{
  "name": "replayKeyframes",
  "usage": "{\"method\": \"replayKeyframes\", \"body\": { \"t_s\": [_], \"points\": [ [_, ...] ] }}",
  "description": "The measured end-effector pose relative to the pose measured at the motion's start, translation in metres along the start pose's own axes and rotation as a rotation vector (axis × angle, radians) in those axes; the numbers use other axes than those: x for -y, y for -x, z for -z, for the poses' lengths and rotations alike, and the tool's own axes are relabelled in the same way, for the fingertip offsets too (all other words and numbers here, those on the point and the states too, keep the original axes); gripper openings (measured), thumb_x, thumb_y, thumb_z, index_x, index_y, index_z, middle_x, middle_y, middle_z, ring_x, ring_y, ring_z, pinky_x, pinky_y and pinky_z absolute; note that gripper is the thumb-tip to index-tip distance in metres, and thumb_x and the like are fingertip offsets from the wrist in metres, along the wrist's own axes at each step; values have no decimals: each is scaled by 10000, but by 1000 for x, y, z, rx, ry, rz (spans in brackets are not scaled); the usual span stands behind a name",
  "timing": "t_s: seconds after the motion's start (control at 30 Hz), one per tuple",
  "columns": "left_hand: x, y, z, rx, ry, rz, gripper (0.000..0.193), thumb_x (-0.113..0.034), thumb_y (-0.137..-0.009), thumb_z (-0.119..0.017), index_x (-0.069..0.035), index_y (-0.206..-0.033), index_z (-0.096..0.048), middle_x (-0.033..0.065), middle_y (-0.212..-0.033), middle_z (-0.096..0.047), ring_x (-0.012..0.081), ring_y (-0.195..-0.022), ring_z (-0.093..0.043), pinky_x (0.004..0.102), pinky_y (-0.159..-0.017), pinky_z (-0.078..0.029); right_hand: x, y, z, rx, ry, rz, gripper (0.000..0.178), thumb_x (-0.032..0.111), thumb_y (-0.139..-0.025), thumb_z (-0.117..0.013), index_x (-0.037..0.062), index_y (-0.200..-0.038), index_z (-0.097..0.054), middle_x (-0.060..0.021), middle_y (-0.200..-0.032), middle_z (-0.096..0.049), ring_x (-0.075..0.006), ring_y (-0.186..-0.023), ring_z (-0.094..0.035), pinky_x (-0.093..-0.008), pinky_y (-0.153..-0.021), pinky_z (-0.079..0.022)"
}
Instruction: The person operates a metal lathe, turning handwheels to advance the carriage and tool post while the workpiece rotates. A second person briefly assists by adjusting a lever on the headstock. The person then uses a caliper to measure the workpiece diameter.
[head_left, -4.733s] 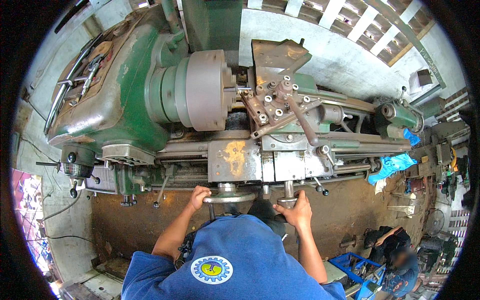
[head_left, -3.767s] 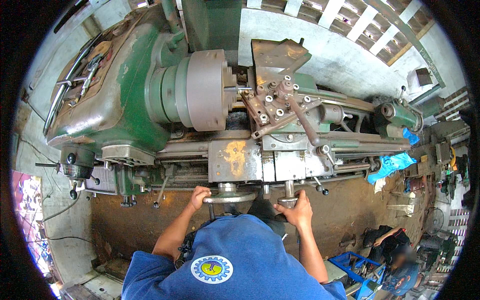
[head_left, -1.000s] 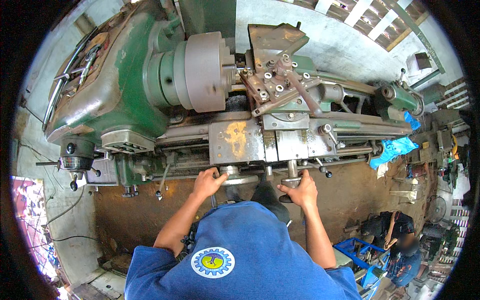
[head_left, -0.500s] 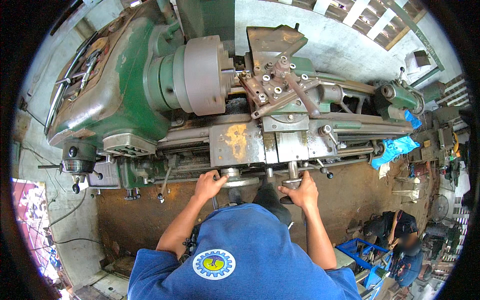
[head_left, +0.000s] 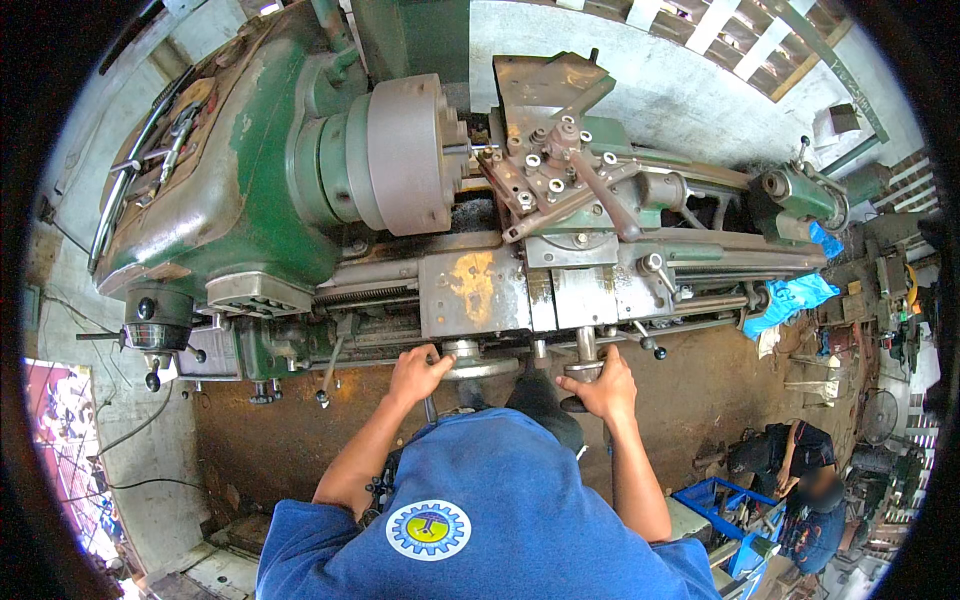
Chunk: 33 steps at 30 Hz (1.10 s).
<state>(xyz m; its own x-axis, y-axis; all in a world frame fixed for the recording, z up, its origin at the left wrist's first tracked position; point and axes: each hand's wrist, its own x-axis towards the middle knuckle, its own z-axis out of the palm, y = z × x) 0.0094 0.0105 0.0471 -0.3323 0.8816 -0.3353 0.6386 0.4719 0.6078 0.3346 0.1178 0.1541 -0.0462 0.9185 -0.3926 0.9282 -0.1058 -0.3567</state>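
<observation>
Here my left hand [head_left: 418, 376] grips the rim of the large handwheel [head_left: 486, 369], my right hand [head_left: 612, 386] grasps the smaller wheel [head_left: 584, 369] beside it, both at the front of the lathe carriage [head_left: 440, 300]

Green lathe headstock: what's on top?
On the green headstock: a long bright metal bar and a shorter silver tool, on a brown surface. Whatever lies directly beneath them is hidden.

Bright centre, dark, perhaps blurry rim

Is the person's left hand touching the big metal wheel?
Touching. The head view shows the left hand on the big metal wheel, its thumb lying against the rim.
</observation>
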Motion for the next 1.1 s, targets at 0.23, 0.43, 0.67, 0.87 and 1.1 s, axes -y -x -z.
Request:
{"method": "replayKeyframes", "body": {
  "t_s": [0.23, 0.43, 0.67, 0.87, 1.1],
  "points": [
    [2, -1, 0, 17, -1, 11, 534, -521, -881, -679, 12, -888, -702, 287, -913, -709, 458, -908, -695, 520, -827, -521, -1, 0, -2, -18, -14, 9, 940, 523, -604, -953, -41, -1236, -546, -286, -1172, -670, -437, -1086, -691, -515, -930, -565],
    [6, -3, -2, 24, 15, 29, 570, -547, -845, -673, 16, -924, -713, 302, -938, -710, 459, -969, -691, 519, -886, -524, -2, -1, -2, 7, -22, -2, 941, 522, -605, -953, -37, -1242, -545, -292, -1180, -668, -443, -1090, -688, -520, -934, -560],
    [6, -4, -1, 43, 46, 56, 548, -530, -836, -682, 12, -914, -704, 299, -904, -706, 460, -952, -691, 519, -870, -525, -3, 0, -2, 5, -43, 0, 935, 517, -605, -954, -39, -1237, -545, -296, -1176, -667, -449, -1092, -685, -520, -939, -557],
    [6, -3, -1, 48, 66, 64, 531, -522, -829, -687, 7, -875, -695, 304, -872, -697, 470, -908, -687, 523, -851, -525, -3, -1, -2, 11, -31, -3, 958, 522, -606, -952, -45, -1258, -538, -304, -1185, -662, -451, -1095, -684, -524, -932, -561],
    [12, -5, -5, -13, 54, -11, 543, -524, -828, -682, 17, -872, -701, 296, -859, -702, 466, -893, -694, 515, -843, -533, -4, -2, -2, 26, -21, -11, 976, 522, -607, -952, -49, -1278, -531, -307, -1189, -661, -451, -1101, -683, -524, -933, -561]
  ]
}}
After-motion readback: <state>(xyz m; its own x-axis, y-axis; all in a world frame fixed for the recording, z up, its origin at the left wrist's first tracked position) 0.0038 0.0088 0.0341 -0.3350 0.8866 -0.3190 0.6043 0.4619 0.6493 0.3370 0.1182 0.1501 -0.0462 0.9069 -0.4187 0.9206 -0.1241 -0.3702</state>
